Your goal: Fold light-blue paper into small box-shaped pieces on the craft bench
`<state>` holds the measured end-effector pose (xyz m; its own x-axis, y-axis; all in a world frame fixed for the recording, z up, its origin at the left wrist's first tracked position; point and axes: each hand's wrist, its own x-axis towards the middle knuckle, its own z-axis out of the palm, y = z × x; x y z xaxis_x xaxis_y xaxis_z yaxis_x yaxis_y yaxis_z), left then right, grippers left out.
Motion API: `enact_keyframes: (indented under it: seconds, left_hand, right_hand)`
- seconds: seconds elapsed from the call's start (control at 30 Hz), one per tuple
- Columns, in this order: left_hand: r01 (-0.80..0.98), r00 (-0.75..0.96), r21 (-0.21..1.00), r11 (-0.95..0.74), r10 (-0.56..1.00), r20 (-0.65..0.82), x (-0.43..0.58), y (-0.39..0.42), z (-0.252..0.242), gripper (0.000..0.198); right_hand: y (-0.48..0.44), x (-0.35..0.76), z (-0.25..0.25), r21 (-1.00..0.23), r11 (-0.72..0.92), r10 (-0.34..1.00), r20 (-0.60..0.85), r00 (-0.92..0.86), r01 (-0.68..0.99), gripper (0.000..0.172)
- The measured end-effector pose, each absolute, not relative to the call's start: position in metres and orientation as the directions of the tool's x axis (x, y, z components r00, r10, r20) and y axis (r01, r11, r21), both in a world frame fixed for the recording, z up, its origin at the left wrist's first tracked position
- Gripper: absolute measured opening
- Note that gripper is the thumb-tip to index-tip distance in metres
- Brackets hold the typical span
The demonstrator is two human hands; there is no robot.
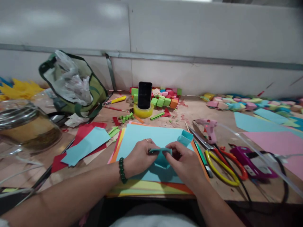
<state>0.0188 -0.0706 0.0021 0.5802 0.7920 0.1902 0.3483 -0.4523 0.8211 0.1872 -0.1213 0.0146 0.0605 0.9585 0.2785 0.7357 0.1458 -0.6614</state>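
Between both hands is a folded piece of light-blue paper [163,160], raised over a stack of coloured sheets. My left hand [142,157] pinches its left edge; a ring and a green bead bracelet [122,170] are on that side. With thumb and fingers, my right hand [184,159] grips the right edge. The fingers partly hide the fold's shape. A small blue paper box [185,137] rests just beyond my right hand on the top blue sheet [142,134]. Orange and yellow sheets show under it.
Right of the stack lie a green cutter [201,156], scissors [222,167], a pink glue gun [208,127] and a purple device [253,162]. A phone [144,94] stands in a yellow tape roll [143,111]. At left are a glass jar [28,129], a green bag [97,91] and paper scraps [88,145].
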Motion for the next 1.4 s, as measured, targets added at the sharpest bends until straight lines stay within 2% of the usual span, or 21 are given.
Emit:
enact_keyframes:
  seconds: [0.13, 0.23, 0.37, 0.43, 0.53, 0.77, 1.07, 1.23, 1.4]
  left_hand:
    - [0.351, 0.585, 0.817, -0.457, 0.789, 0.19, 0.019, -0.073, 0.003, 0.031]
    - [0.373, 0.593, 0.806, -0.46, 0.786, 0.174, 0.018, -0.071, 0.005, 0.031]
    - [0.441, 0.536, 0.775, -0.454, 0.825, 0.179, 0.016, -0.067, 0.005, 0.028]
    - [0.431, 0.532, 0.777, -0.46, 0.824, 0.193, 0.016, -0.066, 0.005, 0.03]
    - [0.408, 0.542, 0.787, -0.463, 0.816, 0.2, 0.017, -0.066, 0.004, 0.029]
    - [0.395, 0.534, 0.814, -0.427, 0.827, 0.174, 0.017, -0.065, -0.002, 0.024]
    - [0.385, 0.594, 0.791, -0.475, 0.784, 0.181, 0.017, -0.069, -0.005, 0.026]
    - [0.385, 0.629, 0.785, -0.486, 0.76, 0.163, 0.016, -0.071, -0.003, 0.02]
    - [0.466, 0.569, 0.786, -0.407, 0.818, 0.087, 0.014, -0.069, -0.002, 0.021]
  right_hand:
    - [-0.12, 0.188, 0.012, -0.67, 0.245, 0.942, 0.337, -0.007, 0.701, 0.011]
    - [-0.121, 0.19, 0.011, -0.715, 0.28, 0.919, 0.393, 0.038, 0.641, 0.017]
    - [-0.123, 0.192, 0.012, -0.768, 0.148, 0.97, 0.236, 0.061, 0.624, 0.027]
    - [-0.124, 0.192, 0.01, -0.757, 0.12, 0.984, 0.174, 0.021, 0.643, 0.019]
    - [-0.124, 0.192, 0.006, -0.767, 0.118, 0.984, 0.175, 0.03, 0.631, 0.008]
    - [-0.123, 0.191, 0.003, -0.86, 0.081, 0.991, 0.125, 0.053, 0.504, 0.018]
    - [-0.129, 0.187, 0.001, -0.704, 0.197, 0.976, 0.208, -0.068, 0.682, 0.01]
    - [-0.131, 0.182, 0.004, -0.588, 0.278, 0.955, 0.253, -0.153, 0.76, 0.012]
    - [-0.132, 0.182, 0.007, -0.62, 0.182, 0.975, 0.212, -0.061, 0.763, 0.009]
